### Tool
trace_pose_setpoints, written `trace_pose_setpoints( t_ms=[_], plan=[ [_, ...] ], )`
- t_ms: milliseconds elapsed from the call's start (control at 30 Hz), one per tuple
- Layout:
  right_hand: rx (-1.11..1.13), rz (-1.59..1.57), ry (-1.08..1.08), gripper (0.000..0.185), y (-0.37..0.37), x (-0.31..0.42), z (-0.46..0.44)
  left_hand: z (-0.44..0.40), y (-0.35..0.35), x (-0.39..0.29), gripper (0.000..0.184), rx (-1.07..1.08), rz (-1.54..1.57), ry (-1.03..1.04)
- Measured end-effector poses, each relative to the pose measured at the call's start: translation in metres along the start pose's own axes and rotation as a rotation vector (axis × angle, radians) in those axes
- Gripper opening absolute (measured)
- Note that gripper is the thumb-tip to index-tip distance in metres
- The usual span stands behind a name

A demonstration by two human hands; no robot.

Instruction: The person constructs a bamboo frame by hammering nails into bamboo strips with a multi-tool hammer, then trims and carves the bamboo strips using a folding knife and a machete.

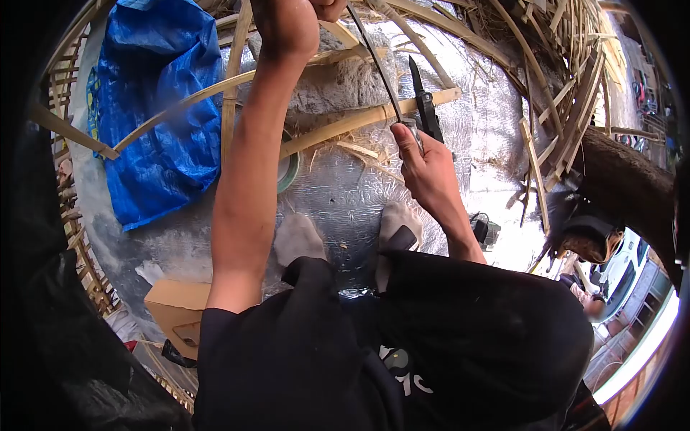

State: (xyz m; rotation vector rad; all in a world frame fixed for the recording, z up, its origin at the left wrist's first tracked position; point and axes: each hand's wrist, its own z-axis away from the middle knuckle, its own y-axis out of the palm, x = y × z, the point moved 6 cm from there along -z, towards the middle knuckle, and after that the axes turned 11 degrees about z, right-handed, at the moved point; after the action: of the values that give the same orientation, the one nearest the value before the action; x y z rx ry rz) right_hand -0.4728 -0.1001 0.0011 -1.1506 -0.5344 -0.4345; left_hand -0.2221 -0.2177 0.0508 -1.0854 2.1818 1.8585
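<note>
My right hand (429, 172) is closed round the silvery end of a long thin dark rod (379, 66), thumb along its top. The rod runs up and left toward my left hand (305, 13), which is partly cut off at the top edge. What its fingers hold cannot be made out. Just beyond my right hand, a black knife or similar bladed tool (425, 100) lies across a pale bamboo strip (352, 123). Joined bamboo strips and a rough greyish block (338, 90) are below my left hand.
A blue plastic sack (162, 136) lies at the left, with a cardboard box (176, 309) below it. Split bamboo (532, 169) piles up at the upper right beside a dark log (625, 165). A person's hand (593, 307) shows at the far right.
</note>
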Motion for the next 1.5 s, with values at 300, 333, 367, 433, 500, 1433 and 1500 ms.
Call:
trace_pose_setpoints(
  t_ms=[300,333,367,433,500,1433,1500],
  plan=[
    [0.351,-0.449,0.282,0.07,0.004,0.005,0.02,0.006,0.011,0.01,0.063,0.095,0.749,-0.183],
    [0.354,-0.473,0.272,0.07,0.005,0.006,0.019,0.007,0.006,0.006,0.063,0.051,0.36,-0.075],
    [0.359,-0.474,0.277,0.07,0.004,0.006,0.019,0.009,0.003,0.001,0.063,0.008,-0.031,0.028],
    [0.56,-0.938,0.48,0.068,0.011,0.011,0.024,0.009,0.003,0.003,0.063,-0.028,-0.02,0.02],
    [0.644,-1.292,0.448,0.065,0.006,0.018,0.022,0.008,0.002,0.003,0.062,-0.067,-0.002,0.029],
    [0.093,-0.135,0.078,0.073,-0.018,0.005,-0.005,0.012,0.002,-0.002,0.06,-0.019,-0.004,0.075],
    [0.078,-0.362,0.055,0.071,-0.031,0.027,0.01,0.01,0.003,0.003,0.059,0.047,0.445,-0.019]
  ],
)
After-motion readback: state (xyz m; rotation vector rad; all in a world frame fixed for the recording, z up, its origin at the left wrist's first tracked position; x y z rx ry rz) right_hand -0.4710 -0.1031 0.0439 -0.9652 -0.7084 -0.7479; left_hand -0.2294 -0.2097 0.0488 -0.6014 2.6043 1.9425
